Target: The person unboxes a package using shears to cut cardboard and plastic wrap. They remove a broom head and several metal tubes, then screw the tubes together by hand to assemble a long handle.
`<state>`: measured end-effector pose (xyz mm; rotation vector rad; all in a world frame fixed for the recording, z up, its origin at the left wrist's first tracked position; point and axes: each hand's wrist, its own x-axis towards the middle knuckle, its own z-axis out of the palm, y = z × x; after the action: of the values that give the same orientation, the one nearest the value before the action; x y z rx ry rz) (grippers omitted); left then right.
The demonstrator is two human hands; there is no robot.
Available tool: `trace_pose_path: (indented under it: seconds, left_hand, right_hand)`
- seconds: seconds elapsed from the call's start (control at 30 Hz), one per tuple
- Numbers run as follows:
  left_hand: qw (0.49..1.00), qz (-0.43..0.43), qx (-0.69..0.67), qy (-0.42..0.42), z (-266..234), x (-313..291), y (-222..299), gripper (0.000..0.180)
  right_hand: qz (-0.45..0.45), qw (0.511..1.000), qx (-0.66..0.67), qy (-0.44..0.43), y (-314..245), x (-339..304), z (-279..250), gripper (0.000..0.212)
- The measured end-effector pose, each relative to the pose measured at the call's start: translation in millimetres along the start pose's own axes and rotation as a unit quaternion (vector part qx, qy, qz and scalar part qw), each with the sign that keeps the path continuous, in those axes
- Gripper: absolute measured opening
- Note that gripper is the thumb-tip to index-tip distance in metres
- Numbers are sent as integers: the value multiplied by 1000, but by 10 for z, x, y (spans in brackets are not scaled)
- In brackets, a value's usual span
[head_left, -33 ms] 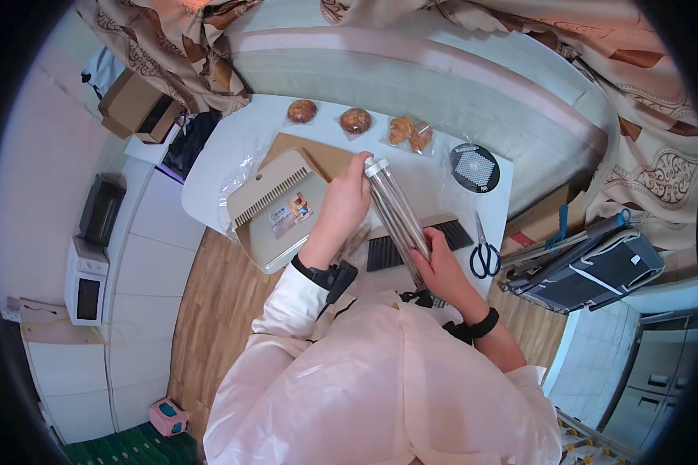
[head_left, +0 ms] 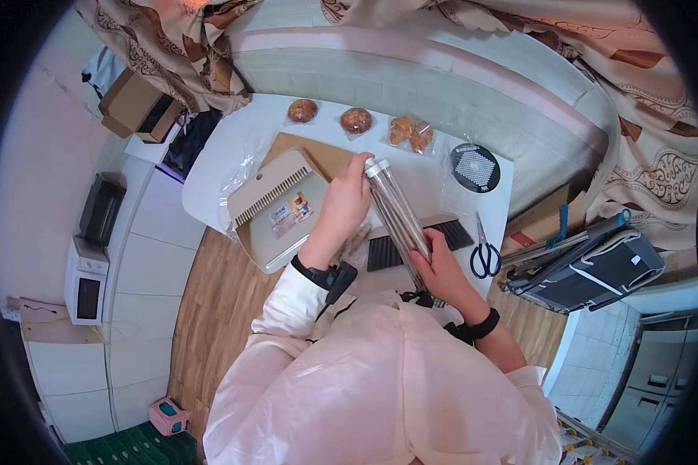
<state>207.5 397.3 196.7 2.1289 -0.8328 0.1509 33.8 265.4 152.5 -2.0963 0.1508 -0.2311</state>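
Note:
A bundle of slim silvery metal poles (head_left: 396, 208) with white end caps slants across the front of the table. My left hand (head_left: 347, 200) is closed round its far end, near the caps. Lower down, my right hand (head_left: 444, 271) grips the same poles, fingers wrapped round them. To the left lies a beige dustpan (head_left: 265, 242) with a comb-toothed edge and a picture label. Under and beyond the poles rests a broom head (head_left: 451, 232) with dark bristles, partly covered by them. The near end of the poles is hidden close to my body.
On the white table (head_left: 217, 147) are two round breads (head_left: 302, 111), bagged croissants (head_left: 409, 133), a round black item with a pale grid (head_left: 475, 168), dark-handled scissors (head_left: 485, 256) and brown cardboard (head_left: 287, 144). A folded dark frame (head_left: 597, 267) stands right of the table.

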Motion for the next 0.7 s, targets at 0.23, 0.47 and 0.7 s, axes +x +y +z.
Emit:
trace_pose_path:
  seconds: [0.23,0.47,0.7]
  left_hand:
    - [995,-22,-87,-53,-189,-12,138,31]
    - [987,-104,-113,-42,-50,-89,113,36]
    - [974,-127,-48,-180,244,-78,-87,53]
  right_hand:
    - [58,993,71,-75,-56,-60,-108,36]
    - [70,975,178,-113,172,-79,-24,30]
    - [36,981,180,-56,431,58,126,46]
